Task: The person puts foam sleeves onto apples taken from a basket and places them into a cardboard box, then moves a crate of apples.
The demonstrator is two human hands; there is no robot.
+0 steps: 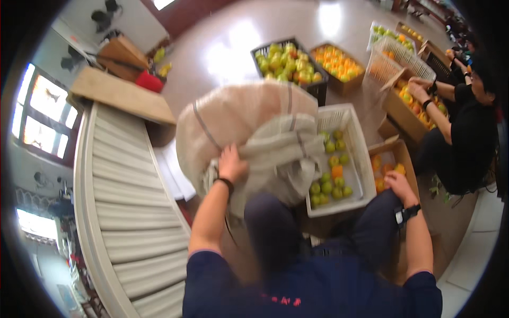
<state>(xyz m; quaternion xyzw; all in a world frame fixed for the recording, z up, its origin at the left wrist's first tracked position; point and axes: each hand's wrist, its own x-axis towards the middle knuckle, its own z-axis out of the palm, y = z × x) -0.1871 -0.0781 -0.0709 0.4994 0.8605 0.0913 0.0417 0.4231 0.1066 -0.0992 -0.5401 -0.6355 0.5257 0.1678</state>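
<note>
A woven sack (249, 119) is clutched by the left hand (231, 164) above a white crate (358, 153); the right hand (398, 184) lies spread on the knee. Gradual tipping is advised.

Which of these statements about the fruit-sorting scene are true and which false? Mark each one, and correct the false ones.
1. The left hand grips a large woven sack. True.
2. The right hand is inside the white crate. False: it rests at the person's knee, beside a cardboard box of orange fruit.
3. The white crate holds mostly green fruit. True.
4. The black crate farther back is bare of fruit. False: it is full of green-yellow fruit.
5. A roller conveyor runs along the person's left side. True.
6. Nobody else is in view. False: another person in black works at the boxes on the right.
</note>
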